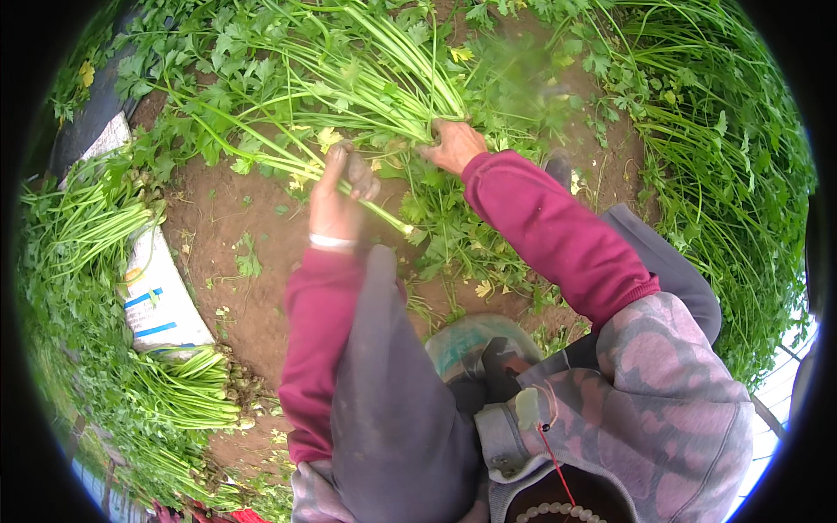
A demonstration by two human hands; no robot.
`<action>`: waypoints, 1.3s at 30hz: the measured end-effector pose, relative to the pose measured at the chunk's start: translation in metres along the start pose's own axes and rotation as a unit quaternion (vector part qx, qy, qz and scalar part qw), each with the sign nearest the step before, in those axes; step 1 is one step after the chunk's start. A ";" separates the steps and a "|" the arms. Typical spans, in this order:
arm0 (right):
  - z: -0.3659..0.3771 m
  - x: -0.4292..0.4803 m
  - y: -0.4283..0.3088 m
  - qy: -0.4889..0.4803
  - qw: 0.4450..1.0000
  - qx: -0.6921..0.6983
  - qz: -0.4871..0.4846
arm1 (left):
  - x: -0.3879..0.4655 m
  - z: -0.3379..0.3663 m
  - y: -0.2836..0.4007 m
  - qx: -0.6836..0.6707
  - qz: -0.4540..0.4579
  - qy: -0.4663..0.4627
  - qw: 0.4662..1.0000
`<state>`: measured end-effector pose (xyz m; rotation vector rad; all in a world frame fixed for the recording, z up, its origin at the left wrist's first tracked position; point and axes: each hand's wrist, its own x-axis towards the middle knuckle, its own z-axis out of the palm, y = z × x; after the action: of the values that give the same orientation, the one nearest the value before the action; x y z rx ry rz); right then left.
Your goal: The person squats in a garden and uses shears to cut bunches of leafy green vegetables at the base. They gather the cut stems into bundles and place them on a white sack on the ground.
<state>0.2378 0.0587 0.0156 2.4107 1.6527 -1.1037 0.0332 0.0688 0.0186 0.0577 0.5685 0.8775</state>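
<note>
My left hand [340, 183] is closed around a few thin celery stalks [386, 216], their pale cut end sticking out below the fist towards the right. The leafy tops of these stalks reach up and to the left. At the upper middle, my right hand [458, 145] grips the root end of a larger celery bunch [392, 85] lying on the ground. Its stalks fan out to the upper left. Some of the right fingertips are hidden among the stalks.
Tied-looking celery bundles [196, 392] lie at the left, beside a white printed sack [160, 294]. Dense standing celery [719, 163] fills the right side. Brown soil [242, 281] with loose leaves lies between. A clear plastic bag-like thing [480, 340] is between my legs.
</note>
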 end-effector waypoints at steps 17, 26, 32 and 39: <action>-0.014 -0.051 0.009 -0.039 0.980 0.077 -0.181 | -0.021 0.000 0.006 0.047 0.056 0.077 0.994; 0.007 -0.069 0.018 0.047 0.979 0.022 -0.198 | 0.030 0.001 -0.013 0.185 -0.033 0.212 0.959; 0.012 -0.069 0.023 -0.011 0.973 0.205 -0.106 | 0.042 -0.014 -0.032 0.132 0.001 0.266 0.955; 0.001 -0.061 0.032 -0.127 0.959 0.224 -0.119 | 0.039 -0.015 -0.029 0.137 -0.062 0.218 0.964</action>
<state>0.2518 -0.0057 0.0372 2.1910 1.7928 -1.9226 0.0661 0.0766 -0.0198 0.0791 1.0935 0.6851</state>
